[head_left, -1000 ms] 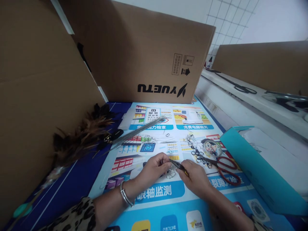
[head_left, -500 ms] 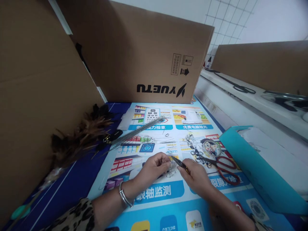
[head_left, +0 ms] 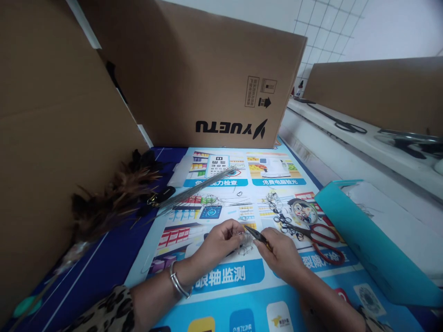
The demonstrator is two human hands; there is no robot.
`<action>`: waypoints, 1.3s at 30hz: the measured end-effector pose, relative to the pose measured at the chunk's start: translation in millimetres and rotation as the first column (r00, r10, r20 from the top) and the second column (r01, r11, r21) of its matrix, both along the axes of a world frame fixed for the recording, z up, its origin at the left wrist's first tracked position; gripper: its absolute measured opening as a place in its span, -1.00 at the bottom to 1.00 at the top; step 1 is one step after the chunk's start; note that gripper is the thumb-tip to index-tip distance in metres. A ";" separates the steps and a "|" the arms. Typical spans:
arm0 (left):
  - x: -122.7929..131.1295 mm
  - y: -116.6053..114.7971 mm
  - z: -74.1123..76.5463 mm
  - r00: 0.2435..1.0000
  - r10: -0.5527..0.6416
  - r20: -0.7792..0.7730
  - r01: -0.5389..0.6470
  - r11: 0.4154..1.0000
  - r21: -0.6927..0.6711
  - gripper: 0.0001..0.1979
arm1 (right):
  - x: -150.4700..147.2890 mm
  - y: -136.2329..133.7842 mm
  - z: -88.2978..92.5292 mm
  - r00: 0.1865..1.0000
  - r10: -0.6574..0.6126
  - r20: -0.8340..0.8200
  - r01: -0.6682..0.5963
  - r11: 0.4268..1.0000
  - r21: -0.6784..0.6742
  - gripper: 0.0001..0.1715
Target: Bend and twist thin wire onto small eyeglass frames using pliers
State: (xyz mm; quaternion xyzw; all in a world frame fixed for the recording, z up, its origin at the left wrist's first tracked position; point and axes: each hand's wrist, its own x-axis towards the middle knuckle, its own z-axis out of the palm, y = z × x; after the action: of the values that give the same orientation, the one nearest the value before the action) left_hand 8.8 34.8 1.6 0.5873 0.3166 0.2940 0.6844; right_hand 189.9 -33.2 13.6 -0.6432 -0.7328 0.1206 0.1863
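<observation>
Head view is showing the left hand [head_left: 216, 242] pinching a wire piece [head_left: 245, 245] over the printed mat [head_left: 224, 295], partly hiding it; the right hand [head_left: 282, 253] is clamping pliers [head_left: 255, 235], handles hidden in its palm.

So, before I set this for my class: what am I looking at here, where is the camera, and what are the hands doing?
No machine here: these are a person's two bare hands, filmed by a camera worn on their head that looks forward and down, so you see what they see. The left hand, with bangles at the wrist, pinches a small wire piece. The right hand grips thin pliers, whose tip is close to that wire. They work over a printed poster lying flat. On it lie red-handled scissors, a scatter of small rings and a bundle of straight wires. To the left are brown feathers; behind stands a cardboard box; at the right is a teal folder.
</observation>
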 end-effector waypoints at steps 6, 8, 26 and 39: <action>-0.2 0.6 1.2 0.999 0.005 -0.034 -0.004 0.999 0.040 -0.84 | 1.4 -0.2 0.9 1.000 -0.012 0.023 0.012 1.000 0.005 -0.75; -0.4 0.4 1.6 0.999 0.003 -0.038 -0.001 0.999 0.045 -0.84 | 1.7 0.0 1.4 1.000 -0.012 0.021 0.012 1.000 0.006 -0.75; 0.1 0.3 1.7 0.998 0.015 -0.069 -0.011 0.997 0.070 -0.81 | -0.6 -0.7 1.4 1.000 0.012 0.004 -0.012 1.000 0.016 -0.76; -0.5 -0.7 9.7 0.995 0.000 -0.099 0.007 0.997 0.077 -0.85 | -1.2 0.2 1.6 0.999 0.031 -0.031 -0.031 0.999 0.018 -0.79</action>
State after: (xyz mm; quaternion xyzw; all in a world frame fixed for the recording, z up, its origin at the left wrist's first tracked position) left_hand 8.3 34.1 11.2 0.6276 0.3375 0.2753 0.6453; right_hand 188.6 -33.0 15.1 -0.6282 -0.7407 0.1271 0.2015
